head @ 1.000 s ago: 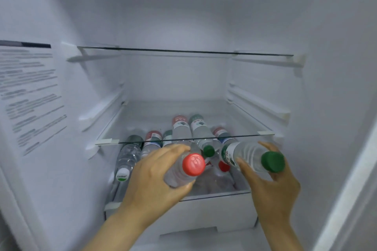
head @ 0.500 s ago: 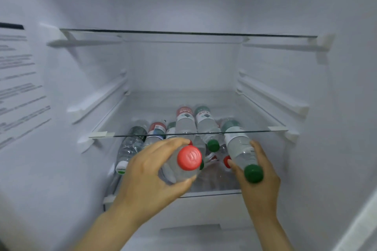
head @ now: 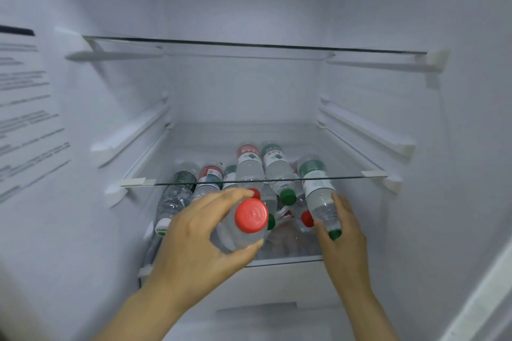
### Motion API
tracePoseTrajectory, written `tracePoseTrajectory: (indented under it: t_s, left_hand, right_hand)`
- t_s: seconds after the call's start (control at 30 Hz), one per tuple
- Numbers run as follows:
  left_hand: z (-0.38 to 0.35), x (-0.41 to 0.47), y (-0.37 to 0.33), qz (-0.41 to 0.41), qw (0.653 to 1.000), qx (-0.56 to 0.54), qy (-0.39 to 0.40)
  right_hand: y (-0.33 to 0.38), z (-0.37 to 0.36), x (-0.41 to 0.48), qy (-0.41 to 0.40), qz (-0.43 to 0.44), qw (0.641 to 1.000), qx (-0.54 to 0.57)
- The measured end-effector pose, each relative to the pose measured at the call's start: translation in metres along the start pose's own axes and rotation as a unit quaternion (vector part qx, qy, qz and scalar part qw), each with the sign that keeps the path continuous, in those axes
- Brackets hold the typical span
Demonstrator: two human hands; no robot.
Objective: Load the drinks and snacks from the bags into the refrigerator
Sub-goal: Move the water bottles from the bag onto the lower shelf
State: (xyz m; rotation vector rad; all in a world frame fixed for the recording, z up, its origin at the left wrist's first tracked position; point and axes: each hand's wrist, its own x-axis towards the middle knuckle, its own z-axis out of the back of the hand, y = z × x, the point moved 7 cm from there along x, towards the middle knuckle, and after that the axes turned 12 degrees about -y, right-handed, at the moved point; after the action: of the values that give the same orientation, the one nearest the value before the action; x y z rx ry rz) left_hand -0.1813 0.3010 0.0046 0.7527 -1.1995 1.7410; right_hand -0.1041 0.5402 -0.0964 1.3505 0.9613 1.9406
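Note:
My left hand (head: 194,241) grips a clear water bottle with a red cap (head: 250,215), cap toward me, at the front of the lower refrigerator compartment. My right hand (head: 343,232) holds a green-capped water bottle (head: 318,194) by its neck end, its body lying on the right side of the bottle pile, under the glass shelf. Several water bottles (head: 249,166) with red and green labels lie side by side in that compartment, caps toward me.
A glass shelf (head: 346,178) spans the fridge just above the bottles, and a second glass shelf (head: 249,44) sits higher up. White rails line both side walls. A printed label covers the left wall (head: 25,119). A white drawer front (head: 277,279) lies below the bottles.
My right hand turned the green-capped bottle lengthwise and pushed it deeper into the compartment on the right. My left hand with the red-capped bottle stayed roughly in place. The view tilted lower.

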Motion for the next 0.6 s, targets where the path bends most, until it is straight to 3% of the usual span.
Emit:
tracePoseTrajectory:
  t_s: [0.3,0.4,0.6]
  left_hand:
    - [0.001,-0.004,0.000,0.013,1.000,0.001,0.007]
    - [0.002,-0.005,0.000,0.018,1.000,0.001,0.008]
    - [0.003,-0.005,0.003,0.024,1.000,-0.006,0.002]
  right_hand:
    - [0.010,-0.024,0.045,0.028,0.033,0.996,-0.077]
    - [0.010,-0.016,0.050,0.008,-0.014,0.998,-0.068]
    - [0.016,0.010,0.023,-0.078,-0.016,0.996,-0.044]
